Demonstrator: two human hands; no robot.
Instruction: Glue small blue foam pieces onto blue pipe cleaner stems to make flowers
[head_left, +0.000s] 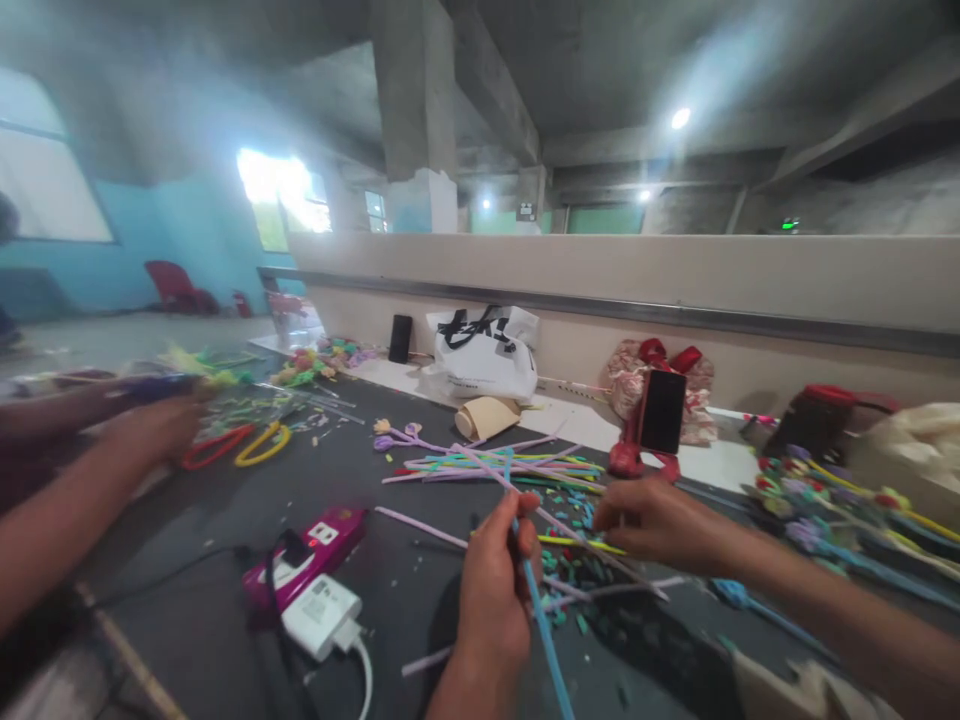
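Observation:
My left hand [491, 575] is closed around a light-blue pipe cleaner [547, 635], which slants from above my fingers toward the table's near edge. To its right, my right hand [656, 520] hovers low over small blue and green clippings [577, 505]. Its fingers are curled together, and anything between them is hidden. Just beyond both hands lies a loose bundle of pipe cleaners [450, 465] in lilac, yellow, green and red. A lilac pipe cleaner [420, 526] and a yellow one [574, 542] lie close to my hands.
A magenta power strip [341, 535] with a white charger [321, 612] sits left. A co-worker's hands [161, 425] work at far left. Behind stand a white bag [484, 355], a cardboard roll [487, 418] and a phone [662, 410]. Finished pipe-cleaner flowers [806, 500] lie right.

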